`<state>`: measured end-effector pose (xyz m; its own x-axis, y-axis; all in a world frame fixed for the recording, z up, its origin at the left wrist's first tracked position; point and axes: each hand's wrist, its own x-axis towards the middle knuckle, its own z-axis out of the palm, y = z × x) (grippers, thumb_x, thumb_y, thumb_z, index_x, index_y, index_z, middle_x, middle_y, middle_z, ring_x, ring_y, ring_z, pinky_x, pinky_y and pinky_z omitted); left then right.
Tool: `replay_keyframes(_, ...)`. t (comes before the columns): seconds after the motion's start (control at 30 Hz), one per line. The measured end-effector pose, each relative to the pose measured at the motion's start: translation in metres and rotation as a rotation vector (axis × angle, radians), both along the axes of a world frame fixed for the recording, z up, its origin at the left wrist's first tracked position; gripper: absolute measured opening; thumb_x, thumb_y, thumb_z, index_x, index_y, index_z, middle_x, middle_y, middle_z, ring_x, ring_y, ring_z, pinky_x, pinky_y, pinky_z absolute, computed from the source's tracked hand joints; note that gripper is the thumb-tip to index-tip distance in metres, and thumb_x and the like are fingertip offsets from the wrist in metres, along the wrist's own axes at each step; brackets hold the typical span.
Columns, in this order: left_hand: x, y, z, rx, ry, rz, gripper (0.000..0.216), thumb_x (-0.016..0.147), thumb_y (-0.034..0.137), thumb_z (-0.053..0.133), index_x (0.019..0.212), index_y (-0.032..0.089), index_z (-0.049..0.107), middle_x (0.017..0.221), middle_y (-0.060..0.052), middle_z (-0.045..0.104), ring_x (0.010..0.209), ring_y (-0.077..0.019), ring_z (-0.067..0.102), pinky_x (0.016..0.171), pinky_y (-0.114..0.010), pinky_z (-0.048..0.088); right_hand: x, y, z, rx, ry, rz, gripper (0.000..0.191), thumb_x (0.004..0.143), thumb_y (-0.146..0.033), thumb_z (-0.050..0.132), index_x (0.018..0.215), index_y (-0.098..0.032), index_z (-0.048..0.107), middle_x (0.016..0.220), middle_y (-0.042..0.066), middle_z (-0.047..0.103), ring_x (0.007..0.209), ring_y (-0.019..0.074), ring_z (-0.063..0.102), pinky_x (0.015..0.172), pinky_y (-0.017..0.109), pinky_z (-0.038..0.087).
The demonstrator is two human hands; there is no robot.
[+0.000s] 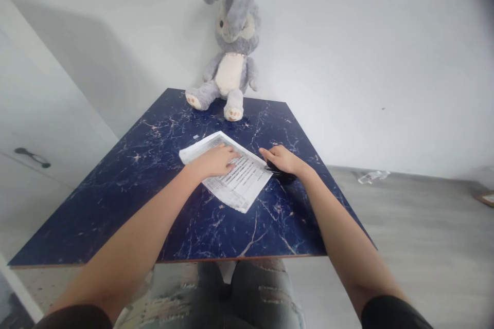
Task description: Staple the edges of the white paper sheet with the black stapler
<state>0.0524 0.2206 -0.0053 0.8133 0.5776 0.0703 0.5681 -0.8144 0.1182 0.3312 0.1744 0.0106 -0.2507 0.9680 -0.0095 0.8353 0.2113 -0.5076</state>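
Observation:
A stack of printed white paper sheets (245, 193) lies at a slant on the blue table, its left edge curling up a little. My left hand (219, 161) rests flat on the print with its fingers spread. At the right edge of the sheets, my right hand (282, 158) is closed on a black stapler-like tool (278, 170), thumb pointing left. The tool touches the paper's right corner; most of it is hidden beneath the palm, so its exact kind is unclear.
A grey plush rabbit (231, 72) sits at the table's far edge against the white wall. A small pale scrap (195, 136) lies beyond the paper on the dark-blue marbled table (116, 205). Clear plastic (373, 177) is on the floor at right. A cabinet handle (33, 157) shows left.

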Motion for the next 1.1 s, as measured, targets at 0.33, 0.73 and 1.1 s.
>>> replay_keyframes(0.33,0.009,-0.020,0.004,-0.343,0.162,0.020,0.075,0.091,0.070,0.059,0.160,0.053,0.033,0.177,0.003,0.008,0.158,-0.0531,0.008,0.114,-0.083,0.017,0.012,0.001,0.004,0.111,-0.061,0.050,0.071,0.102,-0.072,0.033,0.054,-0.020,0.043,0.052,0.000,0.044,0.053,0.0125,0.038,0.058,0.033,0.029)
replay_keyframes(0.73,0.041,-0.034,-0.019,-0.136,0.060,0.100,0.058,0.107,0.047,0.042,0.164,0.036,0.036,0.174,-0.007,0.023,0.161,-0.0445,0.009,0.119,-0.081,0.009,-0.011,-0.006,0.009,-0.092,-0.136,-0.196,0.062,0.103,-0.063,0.039,0.067,-0.019,0.065,0.078,0.010,0.073,0.078,0.0224,0.067,0.069,0.029,0.041)
replay_keyframes(1.1,0.049,-0.045,-0.027,-0.192,-0.015,0.027,0.099,0.093,0.081,0.041,0.170,0.023,0.019,0.176,-0.013,0.004,0.158,-0.0545,0.000,0.117,-0.083,0.005,-0.039,-0.015,0.006,-0.023,-0.211,-0.160,0.075,0.105,-0.068,0.028,0.074,-0.016,0.072,0.086,0.017,0.077,0.080,0.0236,0.070,0.068,0.029,0.040)
